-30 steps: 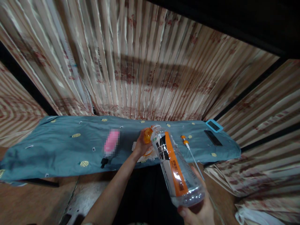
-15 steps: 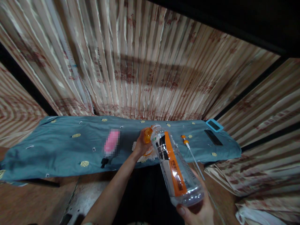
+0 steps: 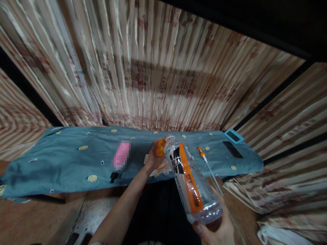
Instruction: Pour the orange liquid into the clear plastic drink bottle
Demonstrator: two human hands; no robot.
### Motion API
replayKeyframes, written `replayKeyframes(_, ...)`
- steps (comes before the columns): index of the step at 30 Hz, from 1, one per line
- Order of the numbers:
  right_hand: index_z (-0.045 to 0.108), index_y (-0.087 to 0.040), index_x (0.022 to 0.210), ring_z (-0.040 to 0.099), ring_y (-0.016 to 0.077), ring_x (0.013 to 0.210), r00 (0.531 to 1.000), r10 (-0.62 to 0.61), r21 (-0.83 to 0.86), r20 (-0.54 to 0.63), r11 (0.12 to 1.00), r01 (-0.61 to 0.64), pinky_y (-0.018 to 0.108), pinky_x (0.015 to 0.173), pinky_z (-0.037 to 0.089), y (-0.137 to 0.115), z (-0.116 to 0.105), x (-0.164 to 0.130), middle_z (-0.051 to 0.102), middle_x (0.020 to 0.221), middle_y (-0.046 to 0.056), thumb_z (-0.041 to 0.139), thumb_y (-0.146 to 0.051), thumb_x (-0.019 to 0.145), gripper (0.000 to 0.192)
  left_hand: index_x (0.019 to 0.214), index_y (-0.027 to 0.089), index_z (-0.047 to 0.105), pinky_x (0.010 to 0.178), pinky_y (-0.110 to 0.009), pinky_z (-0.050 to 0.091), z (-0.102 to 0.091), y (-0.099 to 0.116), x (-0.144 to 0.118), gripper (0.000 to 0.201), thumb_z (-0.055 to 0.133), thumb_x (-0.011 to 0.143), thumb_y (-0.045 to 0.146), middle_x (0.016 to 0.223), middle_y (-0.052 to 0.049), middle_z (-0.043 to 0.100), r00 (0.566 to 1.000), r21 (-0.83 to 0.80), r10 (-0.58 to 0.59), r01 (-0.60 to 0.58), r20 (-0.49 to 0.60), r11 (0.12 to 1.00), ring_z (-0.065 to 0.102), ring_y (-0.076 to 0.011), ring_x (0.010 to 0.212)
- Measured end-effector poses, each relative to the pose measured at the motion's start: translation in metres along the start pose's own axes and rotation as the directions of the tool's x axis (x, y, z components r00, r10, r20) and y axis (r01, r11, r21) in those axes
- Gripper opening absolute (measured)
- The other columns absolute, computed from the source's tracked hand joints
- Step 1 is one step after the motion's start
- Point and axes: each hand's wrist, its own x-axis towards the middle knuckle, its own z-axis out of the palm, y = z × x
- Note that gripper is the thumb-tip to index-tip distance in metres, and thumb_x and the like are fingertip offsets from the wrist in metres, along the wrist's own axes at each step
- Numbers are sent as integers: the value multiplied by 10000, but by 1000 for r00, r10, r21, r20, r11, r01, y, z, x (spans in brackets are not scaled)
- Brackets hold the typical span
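Observation:
My right hand (image 3: 219, 227) grips the base end of a clear plastic drink bottle (image 3: 190, 182) with an orange and black label. The bottle is tilted, its uncapped neck pointing up and away from me. My left hand (image 3: 152, 158) is wrapped round a small translucent orange bottle (image 3: 160, 148), close beside the clear bottle's mouth. Whether the two mouths touch, or liquid passes between them, I cannot tell. Under my left hand lies a white lacy mat (image 3: 166, 170) with an orange mark. A pump head (image 3: 201, 153) with orange parts and a long white tube lies to the right.
A pink, pixel-blurred object with a black end (image 3: 122, 154) lies on the left of the blue-green cloth (image 3: 68, 163). A dark phone-like slab (image 3: 232, 149) and a blue-framed digital display (image 3: 233, 136) are at the right end. Striped curtains (image 3: 158, 85) hang behind.
Almost nothing differs. The base of the clear bottle and my right hand have shifted very slightly; my left hand stays in place round the orange bottle.

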Motion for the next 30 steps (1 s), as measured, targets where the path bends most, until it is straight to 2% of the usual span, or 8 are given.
replayKeyframes(5, 568, -260, 1170, 700, 228, 983, 1000, 0, -20, 4, 1000, 0, 226, 815, 529, 4, -5, 2, 734, 1068, 28, 906, -446, 417, 847, 1179, 217, 455, 880, -363, 502, 1, -1, 0, 649, 751, 603, 195, 1141, -57, 605, 1000, -66, 1, -1, 5, 998, 618, -203, 976)
replayKeyframes(8, 540, -247, 1193, 693, 250, 1002, 1000, -14, -69, 24, 998, 16, 258, 826, 539, 5, -7, 3, 724, 1089, 48, 887, -477, 440, 860, 1176, 224, 463, 899, -370, 493, 1, -1, 0, 644, 749, 600, 182, 1136, -48, 611, 1000, -60, 10, -11, -4, 998, 616, -201, 985)
replayKeyframes(10, 541, -242, 1194, 689, 261, 1006, 1000, -9, -56, 23, 998, 10, 272, 818, 546, 5, -7, 3, 715, 1097, 57, 888, -468, 440, 861, 1177, 228, 464, 914, -377, 483, 1, -1, 0, 653, 754, 594, 183, 1135, -46, 609, 1000, -53, 10, -11, -8, 999, 611, -204, 996)
replayKeyframes(15, 559, -252, 1178, 699, 225, 982, 1000, 5, -13, 20, 1000, -5, 223, 811, 536, 5, -6, 2, 726, 1070, 32, 903, -430, 431, 842, 1182, 228, 443, 922, -384, 472, 0, -2, 0, 675, 769, 591, 209, 1166, -58, 587, 1000, -73, -11, 12, 16, 997, 596, -211, 1017)
replayKeyframes(25, 542, -223, 1183, 707, 273, 961, 1000, -5, -78, 22, 997, 6, 290, 789, 553, 6, -8, 3, 736, 1048, 70, 887, -456, 440, 852, 1175, 221, 446, 895, -357, 485, 0, 0, 0, 632, 743, 617, 219, 1122, -51, 593, 1000, -8, 8, -8, 10, 1000, 601, -202, 982)
replayKeyframes(30, 553, -247, 1179, 693, 231, 987, 1000, 7, -37, 5, 999, -7, 240, 825, 531, 2, -4, 1, 724, 1073, 35, 897, -466, 424, 858, 1185, 228, 431, 893, -358, 483, 0, 1, -1, 646, 746, 621, 229, 1121, -48, 584, 1000, -35, -3, 4, 27, 999, 594, -199, 981)
